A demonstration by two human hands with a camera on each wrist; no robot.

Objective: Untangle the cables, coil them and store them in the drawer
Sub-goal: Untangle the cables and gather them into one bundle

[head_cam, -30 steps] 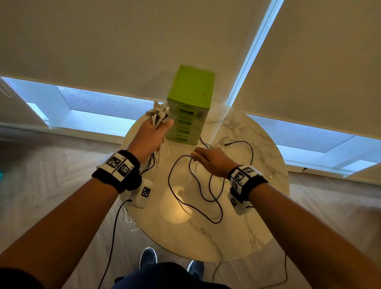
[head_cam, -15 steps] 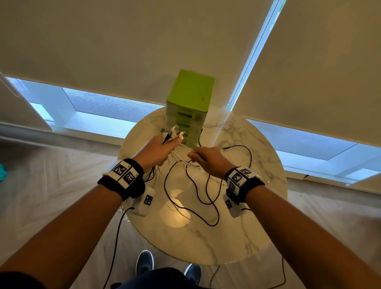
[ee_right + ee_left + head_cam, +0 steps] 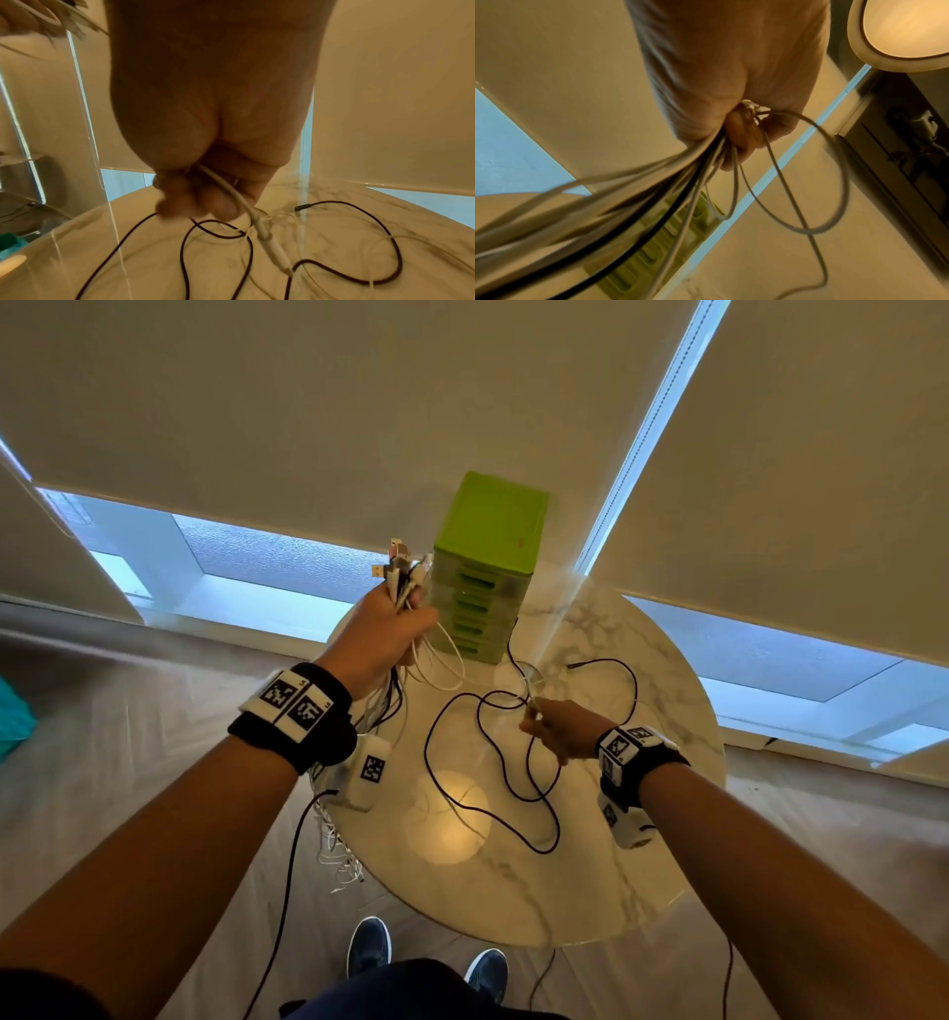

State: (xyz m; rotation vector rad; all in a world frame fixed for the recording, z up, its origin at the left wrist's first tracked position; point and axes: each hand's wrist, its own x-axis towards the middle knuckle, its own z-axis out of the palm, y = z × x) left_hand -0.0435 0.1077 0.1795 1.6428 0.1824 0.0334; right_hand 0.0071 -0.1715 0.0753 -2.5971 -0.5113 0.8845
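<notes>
While the left hand (image 3: 377,629) is raised in the middle of the head view, its fingers are curled round a bundle of white and grey cables (image 3: 405,588), with the plug ends (image 3: 398,559) standing up above the fist. In the left wrist view the same bundle (image 3: 618,205) leaves the fist toward the lower left of the frame, one thin black cable lies among the pale ones, and two pale loops hang down on the right side. In the head view the long ends of the bundle hang over the left edge of the round white marble desk (image 3: 662,762) toward the floor.

The right hand (image 3: 562,729) is lower, right of centre, close above the desk. Its curled fingers (image 3: 218,205) pinch a thin white cable with an oblong white plug piece (image 3: 272,249), which points down to the desk. A long dark cable (image 3: 493,793) lies loose on the desk in several open loops, under and beside this hand; its small dark plug (image 3: 303,207) rests apart on the marble.

A small green plastic drawer tower (image 3: 485,567) stands at the far edge of the desk, just beside the raised left hand. All its drawers look closed. Two dark blue shoes (image 3: 369,945) show at the bottom of the head view.
</notes>
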